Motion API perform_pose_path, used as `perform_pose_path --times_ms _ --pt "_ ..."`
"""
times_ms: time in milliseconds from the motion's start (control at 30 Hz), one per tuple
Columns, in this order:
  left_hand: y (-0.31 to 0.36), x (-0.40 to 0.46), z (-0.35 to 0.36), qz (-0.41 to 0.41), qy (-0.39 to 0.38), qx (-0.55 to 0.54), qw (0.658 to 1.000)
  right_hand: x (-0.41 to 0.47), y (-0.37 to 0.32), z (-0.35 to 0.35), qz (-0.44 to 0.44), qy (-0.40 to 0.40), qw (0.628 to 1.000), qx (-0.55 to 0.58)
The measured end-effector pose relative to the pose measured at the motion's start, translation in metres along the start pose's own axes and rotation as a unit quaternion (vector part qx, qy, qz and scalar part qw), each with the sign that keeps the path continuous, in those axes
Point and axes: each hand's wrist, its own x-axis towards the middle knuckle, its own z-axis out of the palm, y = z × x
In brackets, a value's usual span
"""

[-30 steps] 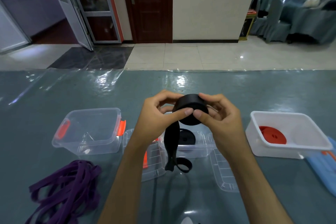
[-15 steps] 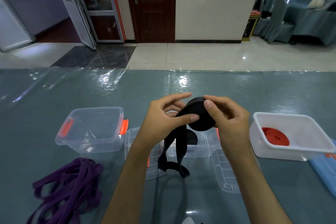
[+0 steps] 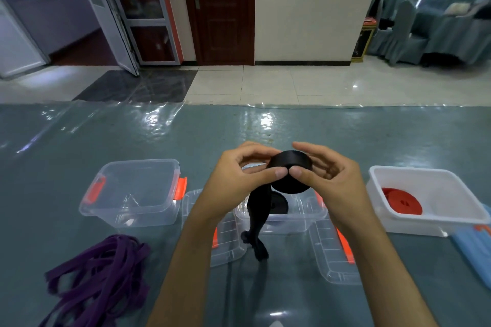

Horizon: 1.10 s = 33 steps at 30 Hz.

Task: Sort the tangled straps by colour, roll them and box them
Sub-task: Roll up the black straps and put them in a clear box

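Both hands hold a black strap roll (image 3: 291, 164) above the middle clear box (image 3: 305, 216). My left hand (image 3: 239, 180) pinches it from the left, my right hand (image 3: 328, 178) from the right, thumbs meeting at its front. The strap's loose tail (image 3: 257, 223) hangs down to a short end just above the table. Another black roll (image 3: 279, 202) lies inside the middle box. A red roll (image 3: 401, 200) lies in the white box (image 3: 435, 218) at the right. A tangle of purple strap (image 3: 98, 273) lies at the front left.
An empty clear box with orange latches (image 3: 132, 194) stands at the left. Two clear lids (image 3: 228, 236) (image 3: 334, 255) lie flat in front of the middle box. A blue lid (image 3: 475, 249) lies at the right edge. The grey table (image 3: 265, 130) carries a plastic sheet.
The hanging tail has grown shorter as more strap went onto the roll. Both hands turned the roll and shifted their hold on it.
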Motion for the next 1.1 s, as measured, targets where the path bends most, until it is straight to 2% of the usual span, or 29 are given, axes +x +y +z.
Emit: perform_pose_path --times_ms 200,333,533,700,833,900,1033,1100 --pt "0.007 -0.001 -0.007 -0.017 -0.003 0.014 1.000 0.003 -0.004 0.003 0.019 -0.021 0.999 0.017" --pt "0.007 0.000 -0.004 -0.020 -0.010 0.043 0.999 0.004 -0.004 0.005 0.013 -0.003 1.000 0.016" --pt "0.000 0.003 0.007 0.067 0.023 0.123 0.990 0.004 -0.005 0.006 0.012 0.023 0.999 0.027" --pt "-0.005 0.007 0.008 0.011 0.030 0.023 0.999 0.003 -0.007 0.006 -0.005 0.071 0.997 0.040" --pt "-0.006 0.008 0.004 0.026 0.045 -0.032 0.998 0.000 -0.003 0.011 0.003 0.087 0.995 0.057" --pt "-0.003 0.006 0.003 0.047 0.059 -0.054 0.996 0.002 -0.005 0.009 0.004 0.057 0.997 0.052" --pt "0.001 0.003 0.004 0.070 0.066 -0.043 0.994 0.009 -0.015 -0.008 0.017 -0.069 0.997 0.012" --pt "0.000 0.002 0.008 0.071 0.060 -0.057 0.994 0.010 -0.017 -0.013 -0.018 -0.077 0.997 -0.024"
